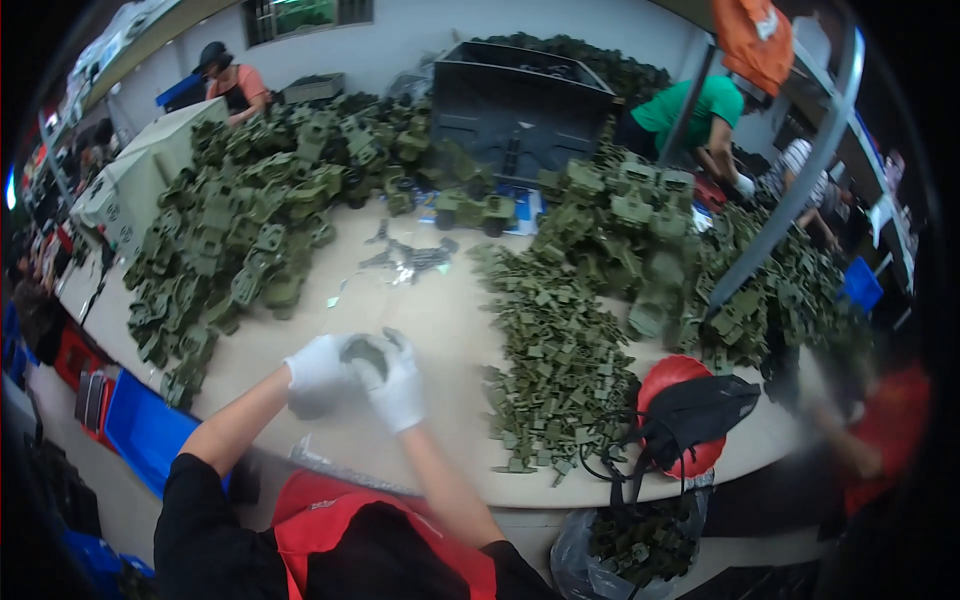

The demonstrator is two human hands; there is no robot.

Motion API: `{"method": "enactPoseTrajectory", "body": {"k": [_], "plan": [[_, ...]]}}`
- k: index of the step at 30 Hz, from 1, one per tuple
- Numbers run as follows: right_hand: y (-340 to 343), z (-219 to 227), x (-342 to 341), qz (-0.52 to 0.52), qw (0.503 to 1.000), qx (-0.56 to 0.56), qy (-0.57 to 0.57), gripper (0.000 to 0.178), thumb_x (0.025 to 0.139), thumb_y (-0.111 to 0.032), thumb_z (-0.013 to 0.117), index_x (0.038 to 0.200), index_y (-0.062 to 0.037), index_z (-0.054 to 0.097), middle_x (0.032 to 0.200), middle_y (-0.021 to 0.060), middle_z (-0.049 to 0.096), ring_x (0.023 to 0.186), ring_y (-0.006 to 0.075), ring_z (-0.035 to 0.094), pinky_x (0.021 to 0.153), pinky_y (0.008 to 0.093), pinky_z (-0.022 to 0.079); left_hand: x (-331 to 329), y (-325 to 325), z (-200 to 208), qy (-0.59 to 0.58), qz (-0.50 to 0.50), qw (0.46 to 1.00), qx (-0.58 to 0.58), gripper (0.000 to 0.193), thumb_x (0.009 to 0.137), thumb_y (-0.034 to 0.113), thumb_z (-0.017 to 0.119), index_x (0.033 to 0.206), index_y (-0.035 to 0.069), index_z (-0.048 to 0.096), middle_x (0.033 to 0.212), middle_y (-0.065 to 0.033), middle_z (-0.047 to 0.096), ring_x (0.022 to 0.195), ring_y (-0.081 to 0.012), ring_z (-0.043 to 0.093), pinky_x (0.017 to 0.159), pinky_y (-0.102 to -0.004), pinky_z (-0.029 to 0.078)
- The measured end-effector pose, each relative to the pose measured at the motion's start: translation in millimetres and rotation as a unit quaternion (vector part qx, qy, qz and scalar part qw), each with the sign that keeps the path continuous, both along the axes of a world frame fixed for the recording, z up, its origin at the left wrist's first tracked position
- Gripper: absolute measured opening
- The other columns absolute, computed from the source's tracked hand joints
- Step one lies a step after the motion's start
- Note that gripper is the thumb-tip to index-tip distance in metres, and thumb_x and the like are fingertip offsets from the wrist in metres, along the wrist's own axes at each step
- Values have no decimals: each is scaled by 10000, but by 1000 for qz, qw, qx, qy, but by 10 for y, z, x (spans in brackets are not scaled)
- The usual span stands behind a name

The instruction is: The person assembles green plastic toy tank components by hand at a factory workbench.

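My left hand (318, 368) and my right hand (398, 388), both in white gloves, meet above the near part of the pale table (390, 300). Between them they grip a green plastic part (367, 354). Fingers cover much of it and motion blurs it, so its exact shape is unclear. Beyond the hands lie a dark grey-green toy piece (415, 257) with scraps around it and an assembled green toy vehicle (475, 210). Right of my hands spreads a heap of small green plastic pieces (555, 360).
Green toy vehicle bodies (230, 250) pile up on the left; more parts (640, 210) are heaped at right. A black bag (700, 410) lies on a red container (668, 375). A large dark crate (520, 110) stands behind. A blurred co-worker in red (885, 440) sits at right.
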State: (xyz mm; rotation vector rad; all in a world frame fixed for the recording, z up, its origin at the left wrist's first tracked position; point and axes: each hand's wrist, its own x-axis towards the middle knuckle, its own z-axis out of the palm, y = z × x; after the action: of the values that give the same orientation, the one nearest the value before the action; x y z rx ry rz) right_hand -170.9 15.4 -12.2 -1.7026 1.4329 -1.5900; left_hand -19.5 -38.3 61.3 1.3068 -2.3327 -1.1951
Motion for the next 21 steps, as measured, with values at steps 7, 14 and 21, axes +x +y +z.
{"method": "enactPoseTrajectory", "body": {"k": [7, 14, 21], "plan": [[-145, -85, 26, -44, 992, 76, -93, 549, 833, -321, 701, 1267, -19, 551, 1263, 235, 539, 1164, 375, 535, 984, 415, 442, -157, -29, -289, -139, 71, 977, -145, 701, 724, 449, 698, 1298, 74, 549, 1096, -229, 662, 1011, -376, 646, 877, -415, 511], [-201, -294, -56, -164, 985, 30, -48, 513, 816, -318, 705, 1216, -17, 589, 1142, 205, 618, 1051, 361, 598, 926, 415, 474, -446, 31, -153, -132, 42, 979, -147, 517, 754, 347, 649, 1217, 120, 623, 1064, -214, 669, 988, -386, 641, 875, -443, 503], [-241, -279, -277, -255, 963, -8, -89, 428, 815, -226, 725, 1176, -25, 614, 1032, 156, 633, 993, 316, 593, 910, 397, 461, -755, -191, -22, -165, -121, 956, -210, 533, 780, 340, 589, 1262, 110, 583, 1074, -215, 664, 979, -369, 645, 885, -429, 498]]}}
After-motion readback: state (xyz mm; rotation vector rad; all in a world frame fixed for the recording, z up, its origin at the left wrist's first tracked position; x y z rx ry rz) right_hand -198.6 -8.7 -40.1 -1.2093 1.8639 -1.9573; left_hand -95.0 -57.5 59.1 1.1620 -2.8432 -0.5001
